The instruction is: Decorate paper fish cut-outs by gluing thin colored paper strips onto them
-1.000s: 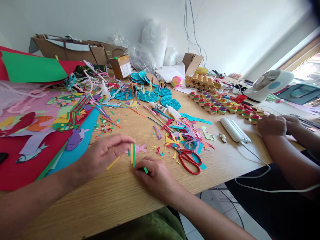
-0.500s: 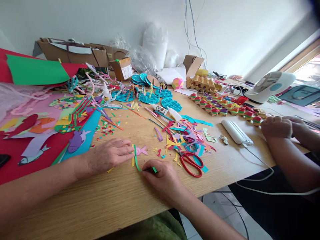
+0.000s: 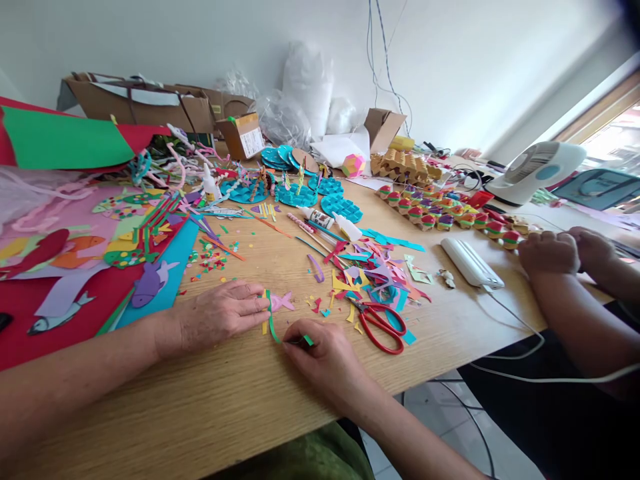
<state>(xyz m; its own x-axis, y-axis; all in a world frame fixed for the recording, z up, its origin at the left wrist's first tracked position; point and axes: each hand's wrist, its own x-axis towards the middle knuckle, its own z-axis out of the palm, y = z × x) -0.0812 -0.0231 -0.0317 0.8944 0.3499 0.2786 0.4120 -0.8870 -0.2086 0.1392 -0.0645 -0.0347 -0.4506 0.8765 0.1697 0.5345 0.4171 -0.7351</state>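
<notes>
My left hand (image 3: 220, 317) lies flat on the wooden table (image 3: 240, 400), fingers stretched, with its fingertips pressing the top of a thin green paper strip (image 3: 271, 319). My right hand (image 3: 325, 360) is closed, pinching the lower end of the same strip against the table. The strip curves between the two hands. A yellow paper strip (image 3: 264, 327) lies just beside it, and a small pink paper fish (image 3: 283, 302) sits right behind the strip.
Red-handled scissors (image 3: 383, 325) lie right of my hands amid paper scraps (image 3: 370, 273). Coloured paper sheets with cut-out fish (image 3: 75, 267) cover the left. Glue bottles (image 3: 345, 225), teal discs (image 3: 340, 205), a white power bank (image 3: 470, 261) and a fan (image 3: 537, 170) stand beyond. Another person's hands (image 3: 555, 252) rest at right.
My left hand came down from above the table and now lies flat on the green strip. The strip went from straight to curved, and my right hand shifted slightly right.
</notes>
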